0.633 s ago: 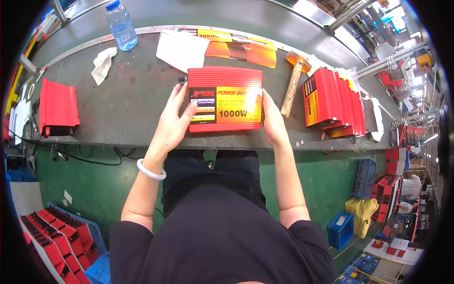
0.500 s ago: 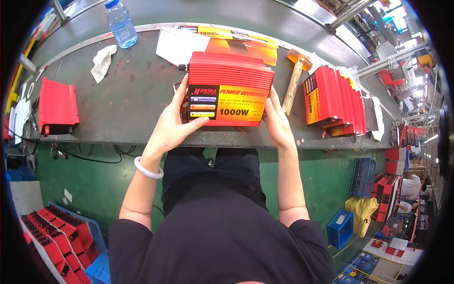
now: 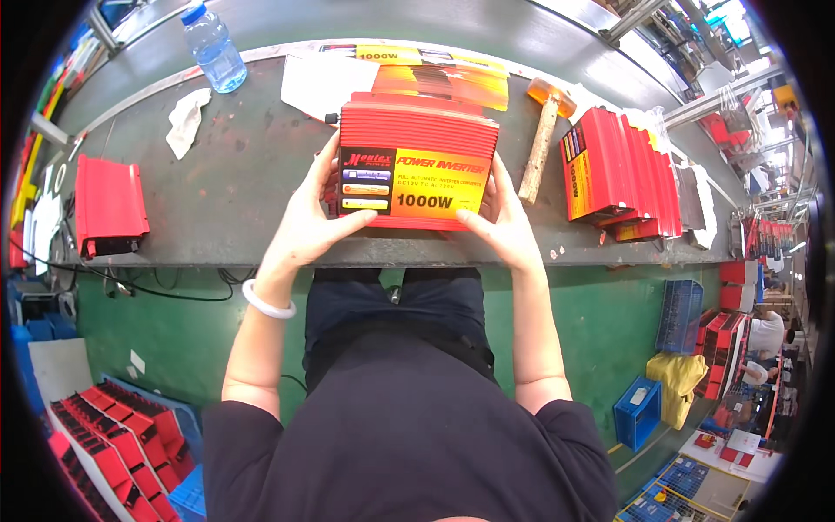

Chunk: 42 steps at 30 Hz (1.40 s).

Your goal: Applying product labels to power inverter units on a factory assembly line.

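A red ribbed power inverter [image 3: 419, 123] with a black and yellow label on its face is held between my two hands over the workbench. My left hand [image 3: 311, 213] grips its left end, thumb on the label's lower edge and fingers behind. On the right end my right hand [image 3: 504, 217] closes round it, with the thumb resting on the lower right of the label. Behind the inverter lies a stack of yellow and orange printed label sheets [image 3: 444, 83], partly covered by it. A white sheet [image 3: 317, 84] lies left of that stack.
A mallet [image 3: 541, 148] with an orange head lies right of the inverter, before a row of red inverters [image 3: 600, 165]. One red casing [image 3: 111, 204] stands at the left. A water bottle [image 3: 214, 48] and crumpled white cloth [image 3: 186, 122] are at the back left of the dark workbench [image 3: 235, 183].
My right thumb has come round onto the front label, pressing its lower right part. The inverter sits slightly further left in view; the whole scene has shifted a little.
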Each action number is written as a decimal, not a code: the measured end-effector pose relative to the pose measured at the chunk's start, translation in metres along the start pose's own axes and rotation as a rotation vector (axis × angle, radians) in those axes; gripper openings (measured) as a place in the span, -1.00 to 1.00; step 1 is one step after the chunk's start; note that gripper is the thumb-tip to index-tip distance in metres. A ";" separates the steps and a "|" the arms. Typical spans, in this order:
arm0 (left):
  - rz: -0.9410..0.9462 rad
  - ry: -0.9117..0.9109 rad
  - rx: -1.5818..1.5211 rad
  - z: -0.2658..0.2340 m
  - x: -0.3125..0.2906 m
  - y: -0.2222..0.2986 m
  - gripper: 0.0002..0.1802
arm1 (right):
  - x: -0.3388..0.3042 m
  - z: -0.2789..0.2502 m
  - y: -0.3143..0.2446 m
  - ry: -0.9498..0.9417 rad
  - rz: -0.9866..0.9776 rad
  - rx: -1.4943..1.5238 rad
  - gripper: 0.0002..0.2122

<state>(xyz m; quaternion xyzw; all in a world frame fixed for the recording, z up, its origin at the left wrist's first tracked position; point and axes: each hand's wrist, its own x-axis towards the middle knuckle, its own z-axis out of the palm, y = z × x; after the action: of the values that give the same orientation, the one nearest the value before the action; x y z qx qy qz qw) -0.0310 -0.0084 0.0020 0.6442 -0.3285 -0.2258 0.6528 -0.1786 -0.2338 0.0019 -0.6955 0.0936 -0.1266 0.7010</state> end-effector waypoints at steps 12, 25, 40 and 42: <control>-0.213 -0.494 -0.219 -0.049 0.014 -0.005 -0.01 | 0.002 -0.012 0.006 0.026 0.137 0.131 -0.36; 0.253 -0.470 0.574 0.094 0.148 -0.001 -0.71 | -0.118 -0.068 -0.061 0.524 -0.173 -0.245 -0.23; -0.120 -0.311 0.556 0.215 0.220 -0.030 -0.38 | -0.180 -0.080 -0.073 0.732 -0.166 -0.326 -0.39; -0.129 -0.339 0.381 0.211 0.231 -0.020 -0.40 | -0.182 -0.076 -0.072 0.774 -0.162 -0.328 -0.43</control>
<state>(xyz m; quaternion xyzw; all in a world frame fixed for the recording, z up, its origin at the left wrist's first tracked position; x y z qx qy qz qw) -0.0223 -0.3220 0.0048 0.7282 -0.4279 -0.3058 0.4395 -0.3782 -0.2500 0.0640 -0.7040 0.3140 -0.4163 0.4822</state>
